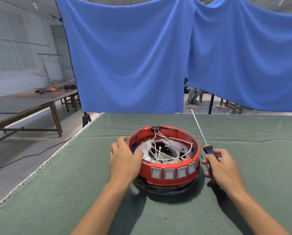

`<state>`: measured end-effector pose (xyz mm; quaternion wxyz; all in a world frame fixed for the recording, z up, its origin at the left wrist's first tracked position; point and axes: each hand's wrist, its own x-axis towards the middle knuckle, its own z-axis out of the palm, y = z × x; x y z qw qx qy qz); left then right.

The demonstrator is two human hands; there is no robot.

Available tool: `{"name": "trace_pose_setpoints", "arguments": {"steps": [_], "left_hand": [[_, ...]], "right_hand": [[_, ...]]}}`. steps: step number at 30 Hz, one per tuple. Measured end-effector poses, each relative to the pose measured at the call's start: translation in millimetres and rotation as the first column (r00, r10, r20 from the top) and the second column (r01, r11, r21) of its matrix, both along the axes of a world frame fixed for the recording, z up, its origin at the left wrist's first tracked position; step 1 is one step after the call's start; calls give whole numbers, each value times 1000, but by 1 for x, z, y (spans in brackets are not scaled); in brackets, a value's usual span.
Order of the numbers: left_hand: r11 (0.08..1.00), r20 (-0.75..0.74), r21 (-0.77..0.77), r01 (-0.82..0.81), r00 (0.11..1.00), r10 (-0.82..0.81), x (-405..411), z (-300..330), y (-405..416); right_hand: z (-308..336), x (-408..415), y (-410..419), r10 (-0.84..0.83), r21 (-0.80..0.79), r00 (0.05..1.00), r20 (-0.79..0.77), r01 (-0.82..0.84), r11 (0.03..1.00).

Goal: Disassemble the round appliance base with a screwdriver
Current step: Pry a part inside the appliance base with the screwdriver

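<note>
Green table cloth (158,217), blue curtains (124,56), red base (163,160)

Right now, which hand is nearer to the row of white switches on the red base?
Left. The left hand rests on the red base beside the white switches; the right hand holds the screwdriver off to its right.

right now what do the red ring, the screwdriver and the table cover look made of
Red ring: likely moulded plastic, glossy, with highlights along its smooth rim.
Screwdriver: thin bright shaft that looks like polished metal; its dark blue and orange handle, gripped by the right hand, seems plastic or rubber.
Table cover: matte green cloth, probably felt or a blanket, judging by creases and a frayed pale edge.
</note>
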<state>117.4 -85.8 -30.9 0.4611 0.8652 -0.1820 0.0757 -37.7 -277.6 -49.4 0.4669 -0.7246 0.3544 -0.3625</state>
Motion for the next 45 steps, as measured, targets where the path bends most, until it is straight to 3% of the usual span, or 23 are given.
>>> {"name": "trace_pose_setpoints", "arguments": {"steps": [2, 6, 12, 15, 17, 19, 21, 25, 30, 34, 38, 45], "left_hand": [[999, -123, 1, 41, 992, -41, -5, -1, -2], [996, -175, -49, 80, 981, -88, 1, 6, -5], [916, -226, -180, 358, 891, -393, 23, 27, 2], [939, -195, -60, 340, 918, -345, 25, 34, 0], [962, -75, 156, 226, 973, -216, 21, 34, -3], [929, 109, 365, 68, 987, -115, 10, 34, -4], [906, 232, 423, 28, 963, -138, -6, 36, -5], [885, 344, 450, 116, 892, -292, -48, 38, -21], [762, 209, 559, 327, 834, -511, -62, 28, -45], [710, 146, 573, 409, 802, -579, -39, 28, -45], [721, 113, 563, 403, 827, -550, -14, 36, -40], [841, 134, 474, 261, 922, -362, 16, 42, -70]], "right_hand": [[4, 0, 4, 29, -7, 998, 48, -29, 1000], [9, -5, 9, 56, -51, 996, 72, -52, 997], [12, -12, 4, 10, -98, 998, 61, -4, 995], [11, -11, 4, 30, -108, 999, 29, -27, 994], [10, -9, 6, 62, -108, 998, 12, -60, 992], [10, -8, 7, 83, -105, 996, 11, -81, 991], [10, -7, 7, 91, -102, 996, 15, -89, 991], [9, -6, 8, 79, -106, 996, 30, -75, 991], [9, 1, 12, 43, -151, 997, 57, -34, 988], [11, 16, 12, 64, -200, 998, -23, -67, 978], [13, 36, 13, 104, -240, 989, -110, -128, 962], [19, 60, -2, 229, -190, 967, -115, -248, 950]]}}
